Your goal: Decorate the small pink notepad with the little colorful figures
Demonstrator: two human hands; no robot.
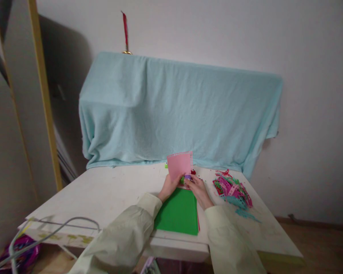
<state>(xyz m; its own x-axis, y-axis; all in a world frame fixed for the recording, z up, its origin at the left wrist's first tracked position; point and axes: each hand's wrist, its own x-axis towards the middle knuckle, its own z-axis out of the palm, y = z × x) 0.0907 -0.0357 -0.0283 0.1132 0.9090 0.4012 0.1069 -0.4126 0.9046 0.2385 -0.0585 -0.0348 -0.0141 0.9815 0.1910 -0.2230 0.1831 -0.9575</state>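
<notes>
left hand [168,187] pinching pink sheet [179,164] upright | right hand [198,188] grip closed on purple punch [188,177] at sheet's lower edge | green paper [178,211] flat on surface [111,194] below

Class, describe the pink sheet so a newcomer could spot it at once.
Start at the white table below the pale blue draped cloth. At its middle, the left hand and right hand meet above green paper. The pink sheet stands upright there, the only pink square, unlike the mixed scraps rightward.
</notes>
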